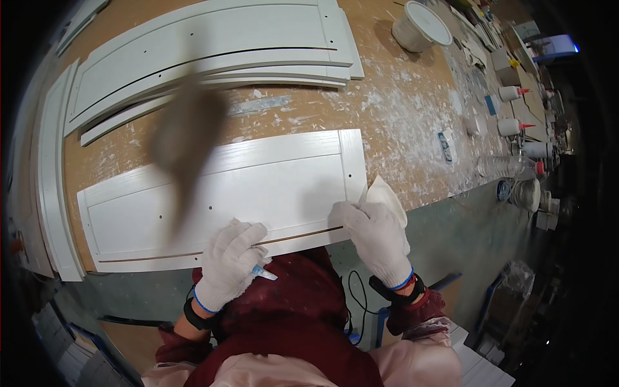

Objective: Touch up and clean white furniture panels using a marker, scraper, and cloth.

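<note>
"What lies before us?"

"Our brown, white-flecked surface [406,151] carries a stack of white panels [258,32] toward the back; one white framed panel [277,180] lies flat along its near edge."

"And our hands?"

"Both gloved. Our right hand [374,233] grips a cream sheet [389,195], cloth or paper, at that panel's right end; our left hand [231,258] curls around a small blue-and-white tube [264,273] beside the near edge."

"Which step is this?"

"Probably finishing work along that edge; the next move calls for a steady panel and light, even pressure."
</note>
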The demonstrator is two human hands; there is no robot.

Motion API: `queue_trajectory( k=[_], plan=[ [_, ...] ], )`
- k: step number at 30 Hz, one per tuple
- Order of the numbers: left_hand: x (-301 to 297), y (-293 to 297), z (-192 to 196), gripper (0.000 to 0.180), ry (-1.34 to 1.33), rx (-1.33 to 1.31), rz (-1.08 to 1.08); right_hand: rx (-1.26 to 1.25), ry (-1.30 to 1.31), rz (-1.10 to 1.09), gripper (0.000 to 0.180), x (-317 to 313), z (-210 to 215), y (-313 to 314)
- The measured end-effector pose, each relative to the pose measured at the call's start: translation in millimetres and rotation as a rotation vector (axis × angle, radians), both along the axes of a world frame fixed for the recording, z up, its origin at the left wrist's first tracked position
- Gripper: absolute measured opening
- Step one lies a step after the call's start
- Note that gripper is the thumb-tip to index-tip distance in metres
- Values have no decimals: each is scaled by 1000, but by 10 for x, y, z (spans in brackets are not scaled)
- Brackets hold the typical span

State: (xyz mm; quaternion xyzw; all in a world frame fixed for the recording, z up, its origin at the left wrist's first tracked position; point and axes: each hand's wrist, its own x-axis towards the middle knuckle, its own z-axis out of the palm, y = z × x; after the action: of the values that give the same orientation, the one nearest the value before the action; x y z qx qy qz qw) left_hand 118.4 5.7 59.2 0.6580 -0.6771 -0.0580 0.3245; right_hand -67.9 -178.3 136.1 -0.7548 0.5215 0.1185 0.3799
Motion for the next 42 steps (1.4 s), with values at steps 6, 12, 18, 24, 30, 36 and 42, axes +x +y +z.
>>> queue_trajectory(
  k=[6,12,18,24,30,36,42],
  plan=[
    [-3,10,22,27,-17,-23,21,-399,-150,272,18,-60,-281,-268],
    [12,34,-49,27,6,-36,-8,-652,-165,275,19,112,-270,-851],
    [9,50,-10,31,-24,-17,-3,-803,-649,16,29,98,-195,-1236],
    [-1,26,101,24,-22,-3,-11,-805,-1024,-43,50,402,-7,-1456],
    [-20,108,150,21,60,23,-1,-1102,-255,268,71,512,-52,-1418],
    [-6,221,190,27,337,-48,92,-1051,-670,312,53,21,-133,-560],
    [-125,266,335,58,962,114,127,-67,-786,613,50,113,-94,563]
  ],
)
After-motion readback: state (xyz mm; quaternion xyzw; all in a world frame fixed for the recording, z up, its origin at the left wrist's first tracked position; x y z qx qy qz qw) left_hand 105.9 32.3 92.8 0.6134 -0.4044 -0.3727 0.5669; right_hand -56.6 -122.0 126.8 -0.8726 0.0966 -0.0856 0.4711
